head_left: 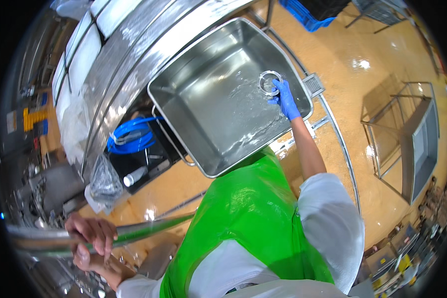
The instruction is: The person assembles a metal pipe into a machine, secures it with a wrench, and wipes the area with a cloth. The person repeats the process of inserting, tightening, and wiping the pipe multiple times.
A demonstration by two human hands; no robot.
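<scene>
My right hand (285,102), in a blue glove, pinches the lower right rim of a round metal ring (269,83). The ring is held inside a large, deep stainless steel tub (203,107), near its right wall. Shallow water glistens on the tub's bottom. Far to the left, my bare left hand (94,238) has its fingers curled over a shiny steel rail (144,230), thumb on the near side. A green apron (248,193) covers my front, close against the tub's near edge.
A plastic-wrapped stack (111,59) stands left of the tub. Below it lie a coiled blue hose (131,136), a white bottle (135,176) and a clear plastic bag (106,184). A metal frame cart (407,149) stands on the right; a blue crate (305,17) is at the back.
</scene>
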